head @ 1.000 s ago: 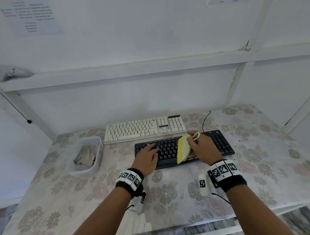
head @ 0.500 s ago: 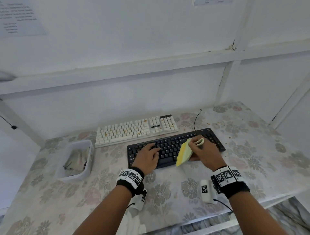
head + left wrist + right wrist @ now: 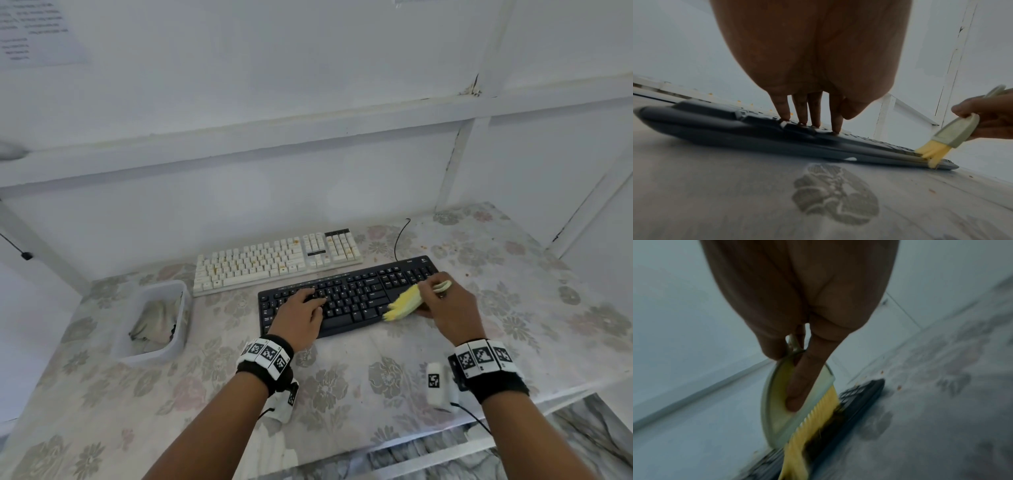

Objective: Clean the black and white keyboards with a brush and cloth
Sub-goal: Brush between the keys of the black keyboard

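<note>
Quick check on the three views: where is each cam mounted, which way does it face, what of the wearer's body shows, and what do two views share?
Head: on the head, facing forward and down at the table; shows both forearms, left hand, right hand.
Left wrist: low, under the left hand, facing along its fingers pressing the black keyboard.
Right wrist: under the right hand, facing along the fingers gripping the brush.
Shared: both wrist views catch the brush's yellow bristles on the black keyboard.

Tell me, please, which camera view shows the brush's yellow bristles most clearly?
The right wrist view: the yellow-bristled brush fills it, bristle rows distinct. The left wrist view shows it small at the edge; the head view shows a small side-on tuft.
</note>
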